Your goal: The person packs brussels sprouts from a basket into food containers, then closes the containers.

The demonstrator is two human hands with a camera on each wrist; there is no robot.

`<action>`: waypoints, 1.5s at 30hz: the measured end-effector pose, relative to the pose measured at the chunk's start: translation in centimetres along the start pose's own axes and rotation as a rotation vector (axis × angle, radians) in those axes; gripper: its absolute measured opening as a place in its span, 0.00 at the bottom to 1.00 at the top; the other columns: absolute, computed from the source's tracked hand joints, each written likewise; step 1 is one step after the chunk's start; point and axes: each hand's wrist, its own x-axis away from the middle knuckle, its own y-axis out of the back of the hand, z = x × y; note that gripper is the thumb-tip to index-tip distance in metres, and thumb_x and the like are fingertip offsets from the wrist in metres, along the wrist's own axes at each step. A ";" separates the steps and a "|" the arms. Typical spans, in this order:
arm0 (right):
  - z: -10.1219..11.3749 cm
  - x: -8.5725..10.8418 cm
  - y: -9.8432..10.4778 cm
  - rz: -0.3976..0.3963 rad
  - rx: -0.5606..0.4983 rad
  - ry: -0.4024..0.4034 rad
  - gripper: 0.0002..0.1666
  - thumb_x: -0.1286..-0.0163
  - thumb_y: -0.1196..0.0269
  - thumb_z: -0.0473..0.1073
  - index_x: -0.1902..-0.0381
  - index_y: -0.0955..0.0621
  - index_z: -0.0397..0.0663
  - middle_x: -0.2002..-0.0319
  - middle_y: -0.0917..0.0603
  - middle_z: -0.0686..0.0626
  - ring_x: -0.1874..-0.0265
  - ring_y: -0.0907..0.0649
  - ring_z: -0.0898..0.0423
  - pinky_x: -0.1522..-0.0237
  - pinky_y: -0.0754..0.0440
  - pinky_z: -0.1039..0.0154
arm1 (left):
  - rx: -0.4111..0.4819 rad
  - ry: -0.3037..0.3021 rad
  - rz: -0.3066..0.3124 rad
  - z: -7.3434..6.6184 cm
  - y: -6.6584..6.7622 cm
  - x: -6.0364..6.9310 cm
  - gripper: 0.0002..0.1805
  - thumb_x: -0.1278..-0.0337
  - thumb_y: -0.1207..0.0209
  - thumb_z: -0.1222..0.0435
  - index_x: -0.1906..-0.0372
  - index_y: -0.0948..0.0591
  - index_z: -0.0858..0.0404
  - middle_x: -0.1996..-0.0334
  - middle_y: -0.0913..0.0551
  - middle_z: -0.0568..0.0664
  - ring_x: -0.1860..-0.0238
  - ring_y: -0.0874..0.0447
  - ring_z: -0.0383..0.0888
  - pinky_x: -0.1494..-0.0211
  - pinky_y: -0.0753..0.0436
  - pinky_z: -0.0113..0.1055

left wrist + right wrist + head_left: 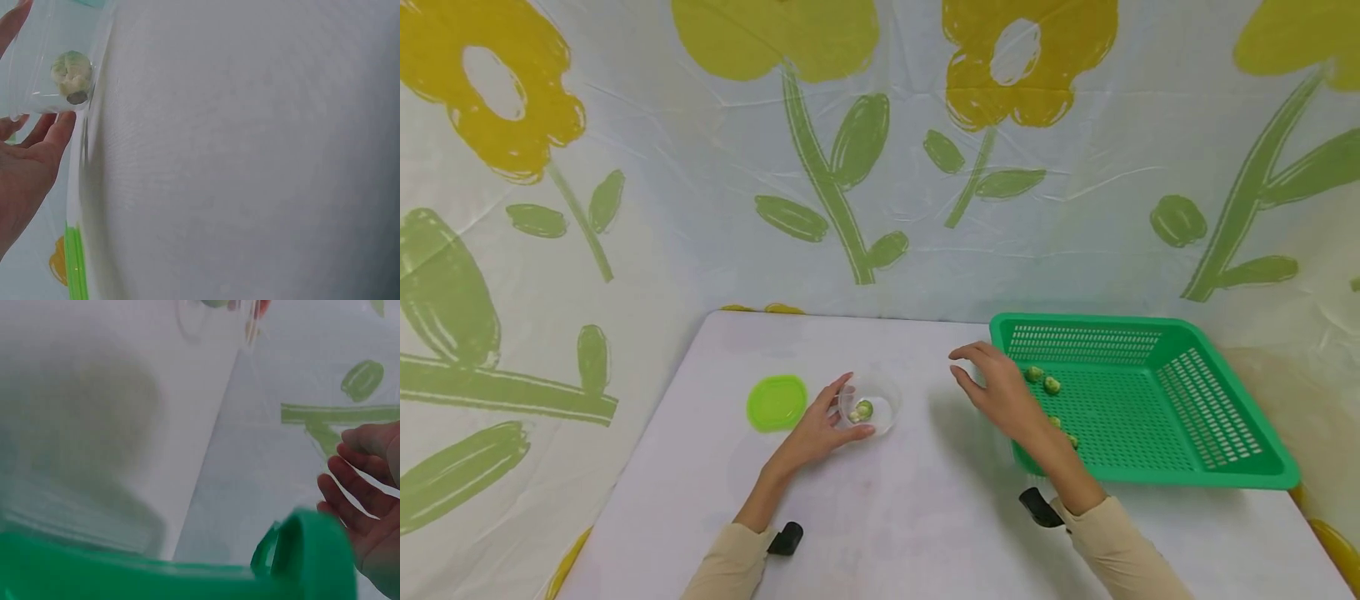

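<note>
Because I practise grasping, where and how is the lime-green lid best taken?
Probably pinch the lime-green lid by its rim, coming from its left: it lies flat on the table, and the left hand, gripping the clear container, is on its right.

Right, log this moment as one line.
left hand: holds clear tub, sprout inside | right hand: empty, near green basket | sprouts: in basket | lime lid: on table

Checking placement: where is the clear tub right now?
In the head view, the tub sits below the centre, held by the left hand, right of the lid.
</note>
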 end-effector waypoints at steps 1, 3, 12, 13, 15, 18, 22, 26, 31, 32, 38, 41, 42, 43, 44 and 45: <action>-0.2 0.1 0.2 -0.019 0.006 0.002 0.10 0.32 0.32 0.29 0.53 0.14 0.35 0.54 0.15 0.40 0.53 0.16 0.41 0.55 0.14 0.45 | 0.000 0.000 0.000 0.0 0.0 0.0 0.57 0.48 0.22 0.57 0.18 0.44 0.52 0.21 0.43 0.55 0.22 0.42 0.53 0.24 0.34 0.46; -0.7 0.5 0.5 -0.051 0.019 -0.002 0.10 0.33 0.32 0.28 0.53 0.14 0.35 0.54 0.15 0.39 0.53 0.16 0.41 0.56 0.14 0.45 | 0.003 -0.003 0.001 0.1 0.0 0.0 0.56 0.48 0.22 0.57 0.18 0.43 0.52 0.21 0.43 0.56 0.22 0.42 0.54 0.24 0.34 0.47; -3.2 2.2 2.2 -0.128 0.052 -0.030 0.12 0.34 0.32 0.26 0.52 0.16 0.34 0.53 0.16 0.37 0.54 0.16 0.39 0.62 0.15 0.44 | -0.008 -0.001 -0.003 0.0 -0.1 0.0 0.56 0.48 0.22 0.57 0.18 0.44 0.51 0.21 0.43 0.55 0.22 0.43 0.51 0.24 0.34 0.47; -3.4 2.4 2.3 -0.134 0.051 -0.032 0.12 0.33 0.32 0.25 0.52 0.16 0.33 0.53 0.17 0.37 0.54 0.16 0.39 0.62 0.16 0.45 | -0.007 -0.001 -0.005 0.0 -0.1 0.0 0.56 0.48 0.22 0.57 0.18 0.43 0.51 0.21 0.43 0.55 0.22 0.43 0.50 0.24 0.34 0.48; -3.9 2.8 2.6 -0.142 0.047 -0.037 0.12 0.32 0.34 0.25 0.51 0.16 0.32 0.52 0.17 0.36 0.53 0.16 0.39 0.62 0.16 0.44 | -0.001 -0.002 -0.007 0.1 0.0 -0.1 0.56 0.48 0.22 0.58 0.18 0.43 0.50 0.21 0.42 0.55 0.22 0.43 0.50 0.24 0.34 0.49; -4.5 3.3 2.9 -0.151 0.053 -0.051 0.13 0.32 0.35 0.24 0.50 0.16 0.31 0.52 0.18 0.36 0.53 0.16 0.38 0.63 0.17 0.45 | 0.009 -0.002 -0.007 0.1 0.1 -0.1 0.55 0.48 0.22 0.59 0.18 0.42 0.49 0.21 0.42 0.55 0.22 0.42 0.50 0.24 0.34 0.49; -5.4 4.2 3.2 -0.152 0.077 -0.071 0.13 0.33 0.35 0.23 0.51 0.16 0.30 0.53 0.18 0.34 0.54 0.17 0.37 0.64 0.17 0.44 | 0.014 -0.005 0.001 0.1 0.1 -0.1 0.56 0.48 0.22 0.58 0.18 0.43 0.51 0.21 0.42 0.55 0.22 0.41 0.52 0.24 0.34 0.48; -6.4 4.9 3.3 -0.133 0.086 -0.088 0.13 0.34 0.34 0.23 0.51 0.17 0.30 0.53 0.18 0.32 0.55 0.18 0.35 0.63 0.18 0.40 | 0.011 0.001 0.002 0.1 0.0 -0.1 0.56 0.48 0.22 0.57 0.18 0.43 0.51 0.21 0.42 0.55 0.23 0.41 0.53 0.24 0.34 0.47; -7.4 5.3 3.3 -0.079 0.103 -0.108 0.13 0.34 0.33 0.24 0.52 0.17 0.29 0.53 0.19 0.31 0.56 0.18 0.35 0.64 0.19 0.39 | -0.004 0.007 -0.007 0.1 0.0 -0.1 0.56 0.48 0.22 0.56 0.18 0.43 0.50 0.21 0.42 0.55 0.22 0.41 0.52 0.24 0.34 0.48; -7.5 5.4 3.4 -0.065 0.110 -0.113 0.13 0.34 0.33 0.24 0.52 0.17 0.29 0.54 0.19 0.31 0.56 0.18 0.34 0.63 0.19 0.39 | -0.008 0.008 -0.006 0.0 0.1 -0.1 0.56 0.48 0.22 0.56 0.18 0.44 0.50 0.21 0.42 0.55 0.22 0.42 0.52 0.24 0.34 0.48; -7.8 5.4 3.9 0.066 0.124 -0.181 0.14 0.31 0.34 0.27 0.49 0.18 0.27 0.50 0.20 0.28 0.52 0.19 0.31 0.57 0.19 0.36 | -0.019 0.013 -0.007 -0.1 0.1 -0.1 0.56 0.48 0.22 0.55 0.17 0.44 0.51 0.21 0.42 0.57 0.22 0.42 0.53 0.24 0.34 0.49; -7.9 5.5 4.1 0.143 0.127 -0.215 0.16 0.31 0.34 0.28 0.47 0.19 0.26 0.48 0.21 0.27 0.51 0.20 0.30 0.55 0.19 0.35 | -0.018 0.011 -0.007 -0.2 0.0 -0.1 0.57 0.48 0.22 0.54 0.17 0.43 0.51 0.21 0.42 0.57 0.22 0.42 0.53 0.24 0.34 0.48; -7.9 5.5 4.2 0.166 0.131 -0.220 0.17 0.31 0.34 0.28 0.46 0.20 0.26 0.48 0.21 0.27 0.50 0.20 0.30 0.54 0.19 0.34 | -0.017 0.009 -0.007 -0.1 0.0 -0.1 0.57 0.48 0.22 0.54 0.17 0.43 0.52 0.21 0.42 0.57 0.22 0.42 0.53 0.24 0.34 0.48; -7.9 5.6 4.2 0.188 0.132 -0.224 0.18 0.31 0.34 0.28 0.45 0.20 0.26 0.48 0.21 0.26 0.50 0.20 0.29 0.54 0.19 0.34 | -0.018 0.008 -0.007 -0.1 0.0 -0.1 0.57 0.48 0.22 0.55 0.17 0.43 0.52 0.21 0.42 0.57 0.22 0.42 0.53 0.24 0.34 0.48; -8.0 5.6 4.2 0.212 0.136 -0.226 0.18 0.32 0.33 0.29 0.45 0.21 0.25 0.48 0.21 0.26 0.50 0.21 0.29 0.53 0.20 0.34 | -0.017 0.008 -0.006 -0.1 0.0 -0.1 0.57 0.48 0.22 0.55 0.18 0.43 0.52 0.21 0.42 0.57 0.22 0.42 0.53 0.24 0.34 0.48; -8.1 5.7 4.2 0.231 0.139 -0.227 0.19 0.32 0.33 0.28 0.45 0.21 0.25 0.48 0.21 0.26 0.50 0.21 0.29 0.53 0.19 0.34 | -0.015 0.008 -0.006 -0.1 0.0 -0.1 0.57 0.49 0.22 0.55 0.18 0.43 0.52 0.21 0.42 0.56 0.22 0.42 0.53 0.24 0.34 0.48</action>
